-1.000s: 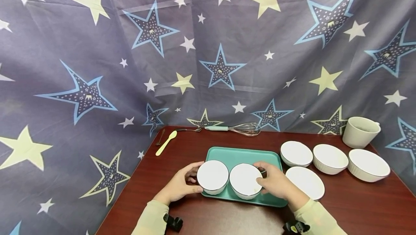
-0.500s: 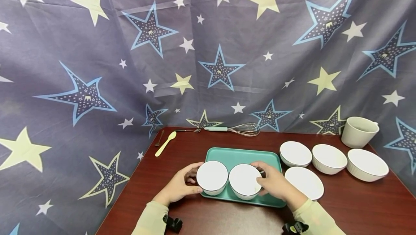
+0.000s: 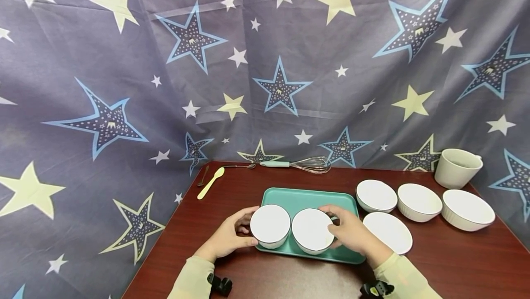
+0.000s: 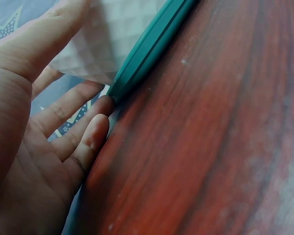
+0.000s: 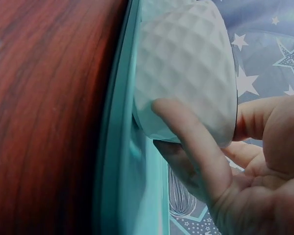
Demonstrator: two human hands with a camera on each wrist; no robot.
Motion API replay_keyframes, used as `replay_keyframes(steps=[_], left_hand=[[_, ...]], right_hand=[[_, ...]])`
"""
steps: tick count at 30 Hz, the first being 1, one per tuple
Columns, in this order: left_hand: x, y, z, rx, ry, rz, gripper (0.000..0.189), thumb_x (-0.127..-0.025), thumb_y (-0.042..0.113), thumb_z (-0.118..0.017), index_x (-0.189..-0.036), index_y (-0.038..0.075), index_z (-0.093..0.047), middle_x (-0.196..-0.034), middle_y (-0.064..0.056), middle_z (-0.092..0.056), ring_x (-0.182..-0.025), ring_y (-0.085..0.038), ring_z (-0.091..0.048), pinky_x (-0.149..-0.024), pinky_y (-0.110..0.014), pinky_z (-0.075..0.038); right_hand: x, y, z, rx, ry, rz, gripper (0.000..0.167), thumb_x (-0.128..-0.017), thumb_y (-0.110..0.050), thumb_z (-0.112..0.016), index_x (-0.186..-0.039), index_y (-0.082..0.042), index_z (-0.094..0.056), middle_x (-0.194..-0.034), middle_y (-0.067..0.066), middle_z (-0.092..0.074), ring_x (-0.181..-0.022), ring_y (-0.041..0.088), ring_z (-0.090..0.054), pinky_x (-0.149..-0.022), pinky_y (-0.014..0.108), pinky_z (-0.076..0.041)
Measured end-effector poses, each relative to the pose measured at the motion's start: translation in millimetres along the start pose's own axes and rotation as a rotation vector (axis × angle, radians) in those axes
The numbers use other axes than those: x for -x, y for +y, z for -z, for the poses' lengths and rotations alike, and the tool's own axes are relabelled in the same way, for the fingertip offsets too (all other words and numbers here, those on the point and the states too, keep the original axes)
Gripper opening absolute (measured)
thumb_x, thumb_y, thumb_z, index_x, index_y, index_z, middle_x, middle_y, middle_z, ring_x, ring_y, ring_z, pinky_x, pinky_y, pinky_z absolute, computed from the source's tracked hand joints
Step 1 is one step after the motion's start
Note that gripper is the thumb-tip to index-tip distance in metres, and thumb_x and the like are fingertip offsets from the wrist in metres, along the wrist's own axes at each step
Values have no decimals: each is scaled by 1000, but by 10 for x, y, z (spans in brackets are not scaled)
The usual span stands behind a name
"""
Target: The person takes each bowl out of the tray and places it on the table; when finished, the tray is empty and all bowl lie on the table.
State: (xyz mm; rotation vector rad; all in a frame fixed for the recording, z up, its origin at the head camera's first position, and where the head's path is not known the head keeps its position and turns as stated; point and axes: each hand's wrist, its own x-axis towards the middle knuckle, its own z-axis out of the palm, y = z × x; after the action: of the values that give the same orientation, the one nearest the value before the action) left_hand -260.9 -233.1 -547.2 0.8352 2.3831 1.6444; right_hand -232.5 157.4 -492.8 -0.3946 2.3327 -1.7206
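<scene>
The left hand (image 3: pixel 229 234) curves thumb and fingers round a white round cup (image 3: pixel 270 223) with a diamond-quilted wall; the right hand (image 3: pixel 349 232) pinches a matching dark-rimmed cup (image 3: pixel 311 229) at its handle side. Both, white inside, stand side by side on a teal rectangular tray (image 3: pixel 308 198) on the glossy red-brown wood-grain tabletop (image 3: pixel 265 283). A white ribbed bowl (image 3: pixel 419 201) stands beyond.

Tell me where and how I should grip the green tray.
Probably by the raised rim at its two short ends, hands coming in from left and right. The tray lies flat and is longer side to side, so opposite grips should balance it. White bowls sit close to the right end, so room looks tighter there.
</scene>
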Motion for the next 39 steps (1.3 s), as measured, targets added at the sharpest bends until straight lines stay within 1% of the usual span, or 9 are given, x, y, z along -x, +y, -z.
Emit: replay_keyframes(steps=[5,10,18,28,33,39], left_hand=[[6,5,-12,2,0,-8,83,-85,14,-89,-157,18,-48,-132,-5,-65,-119,-28,-64,-91,-38,-54],[14,8,-11,4,-4,2,83,-85,15,-89,-157,21,-48,-133,-4,-65,-119,-28,-64,-91,-39,-54],[36,6,7,18,1,-13,83,-85,14,-89,-157,19,-48,-133,-6,-65,-119,-29,-64,-90,-38,-54],[22,-20,8,11,0,-10,83,-86,13,-88,-157,17,-47,-133,-5,-65,-119,-28,-64,-91,-39,-53],[18,-10,5,7,0,-12,83,-86,13,-89,-157,18,-48,-133,-5,-65,-119,-29,-64,-91,-39,-53],[8,-1,5,-2,0,-8,82,-86,14,-89,-157,21,-48,-133,-4,-65,-120,-30,-63,-91,-39,-53]], right_hand=[[28,-47,33,-18,8,-2,55,-90,12,-53,-144,2,-55,-132,26,-55,-91,28,-68,-57,49,-61],[53,-100,59,-24,10,8,57,-90,11,-54,-146,1,-54,-133,25,-55,-89,27,-69,-56,50,-61],[59,-161,93,-7,6,32,56,-90,10,-54,-145,-1,-57,-131,25,-57,-91,26,-69,-56,47,-61],[80,-275,231,11,19,18,55,-92,9,-53,-145,-4,-58,-126,23,-57,-91,28,-69,-59,47,-62],[109,-352,302,1,30,48,55,-91,11,-52,-145,-2,-57,-125,26,-55,-89,28,-69,-59,48,-62],[173,-434,372,16,71,78,57,-89,14,-51,-143,-3,-59,-122,25,-57,-87,27,-70,-58,47,-62]])
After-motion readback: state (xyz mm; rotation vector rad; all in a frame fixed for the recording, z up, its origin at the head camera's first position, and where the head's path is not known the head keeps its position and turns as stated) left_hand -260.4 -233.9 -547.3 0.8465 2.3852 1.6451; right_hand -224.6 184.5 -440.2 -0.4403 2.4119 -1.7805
